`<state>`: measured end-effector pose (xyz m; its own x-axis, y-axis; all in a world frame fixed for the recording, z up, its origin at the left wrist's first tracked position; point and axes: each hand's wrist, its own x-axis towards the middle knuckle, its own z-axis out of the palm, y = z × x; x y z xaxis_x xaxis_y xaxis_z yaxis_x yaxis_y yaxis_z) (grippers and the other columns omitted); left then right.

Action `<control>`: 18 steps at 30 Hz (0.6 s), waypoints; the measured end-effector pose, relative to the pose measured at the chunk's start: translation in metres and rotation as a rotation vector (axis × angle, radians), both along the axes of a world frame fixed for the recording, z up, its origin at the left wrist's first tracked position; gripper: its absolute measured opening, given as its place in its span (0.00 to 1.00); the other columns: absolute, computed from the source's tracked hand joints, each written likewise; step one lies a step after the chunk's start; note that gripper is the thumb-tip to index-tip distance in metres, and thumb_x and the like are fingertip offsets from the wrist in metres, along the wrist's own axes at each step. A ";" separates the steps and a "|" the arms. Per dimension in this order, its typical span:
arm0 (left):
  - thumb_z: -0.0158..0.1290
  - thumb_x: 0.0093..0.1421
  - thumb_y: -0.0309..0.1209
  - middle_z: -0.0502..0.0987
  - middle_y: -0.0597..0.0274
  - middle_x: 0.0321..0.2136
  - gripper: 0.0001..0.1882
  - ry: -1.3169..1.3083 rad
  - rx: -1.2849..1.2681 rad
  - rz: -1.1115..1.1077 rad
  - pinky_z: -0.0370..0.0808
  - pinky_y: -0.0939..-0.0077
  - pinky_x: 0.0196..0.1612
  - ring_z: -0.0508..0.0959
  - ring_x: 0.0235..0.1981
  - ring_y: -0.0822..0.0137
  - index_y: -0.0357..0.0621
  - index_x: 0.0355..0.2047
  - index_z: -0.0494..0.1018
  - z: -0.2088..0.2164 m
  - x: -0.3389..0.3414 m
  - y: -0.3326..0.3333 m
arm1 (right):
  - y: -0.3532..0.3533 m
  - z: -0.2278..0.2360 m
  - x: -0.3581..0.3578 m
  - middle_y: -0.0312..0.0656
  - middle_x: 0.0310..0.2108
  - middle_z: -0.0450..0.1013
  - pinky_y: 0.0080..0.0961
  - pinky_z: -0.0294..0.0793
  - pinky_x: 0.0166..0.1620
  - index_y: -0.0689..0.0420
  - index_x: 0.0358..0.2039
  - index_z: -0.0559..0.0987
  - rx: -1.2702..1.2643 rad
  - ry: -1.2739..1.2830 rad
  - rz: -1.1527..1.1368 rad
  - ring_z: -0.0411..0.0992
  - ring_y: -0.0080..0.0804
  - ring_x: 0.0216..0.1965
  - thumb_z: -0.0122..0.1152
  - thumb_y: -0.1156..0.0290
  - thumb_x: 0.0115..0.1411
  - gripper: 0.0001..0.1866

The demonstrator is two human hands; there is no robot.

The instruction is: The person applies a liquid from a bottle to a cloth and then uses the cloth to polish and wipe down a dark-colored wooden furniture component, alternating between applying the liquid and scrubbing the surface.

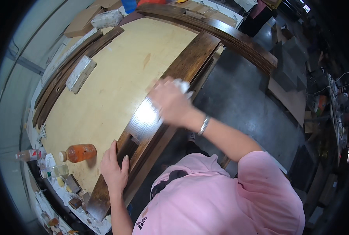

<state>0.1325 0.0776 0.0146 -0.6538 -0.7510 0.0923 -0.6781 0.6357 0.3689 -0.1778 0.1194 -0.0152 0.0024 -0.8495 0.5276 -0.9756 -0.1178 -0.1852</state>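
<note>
A long dark-brown wooden plank (184, 62) lies slanting along the near edge of a pale worktable (115, 74). A glossy patch shines on its middle, and a rectangular slot is cut near my left hand. My right hand (168, 100), smeared by motion, presses a crumpled white cloth (182, 86) against the plank's top face. The cloth is mostly hidden under the fingers. Lower down, my left hand (115, 168) grips the plank beside the slot, thumb on top and fingers over its left edge.
Left of my left hand lies a bottle of orange liquid (80, 153), with clear bottles (56, 171) beyond. A white-wrapped block (81, 74) rests near brown wooden strips (51, 98) on the left. More brown planks (237, 37) span the far end. Grey floor (237, 94) shows right.
</note>
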 end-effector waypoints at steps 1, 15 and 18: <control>0.56 0.59 0.34 0.74 0.45 0.47 0.32 0.001 -0.001 0.005 0.69 0.54 0.53 0.73 0.49 0.45 0.42 0.63 0.65 0.000 0.003 0.001 | -0.001 0.003 -0.031 0.47 0.45 0.76 0.46 0.67 0.59 0.56 0.43 0.80 0.161 0.024 -0.130 0.72 0.46 0.52 0.62 0.66 0.56 0.15; 0.56 0.59 0.34 0.73 0.44 0.50 0.33 -0.041 0.031 0.030 0.67 0.53 0.55 0.72 0.51 0.44 0.41 0.64 0.64 0.001 -0.005 0.002 | -0.040 0.011 -0.157 0.48 0.44 0.78 0.39 0.72 0.56 0.56 0.41 0.82 0.247 0.235 -0.131 0.74 0.44 0.53 0.63 0.71 0.54 0.13; 0.57 0.57 0.34 0.73 0.44 0.49 0.32 -0.033 0.033 0.070 0.67 0.54 0.56 0.73 0.51 0.44 0.41 0.63 0.66 0.001 -0.006 0.000 | -0.048 0.006 -0.277 0.47 0.44 0.79 0.42 0.75 0.50 0.56 0.41 0.82 0.395 0.205 -0.554 0.77 0.47 0.47 0.57 0.67 0.61 0.11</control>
<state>0.1267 0.0780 0.0156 -0.6018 -0.7973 0.0462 -0.7325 0.5741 0.3658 -0.4545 0.0716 -0.0087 -0.4187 -0.8824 0.2147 -0.8925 0.4435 0.0824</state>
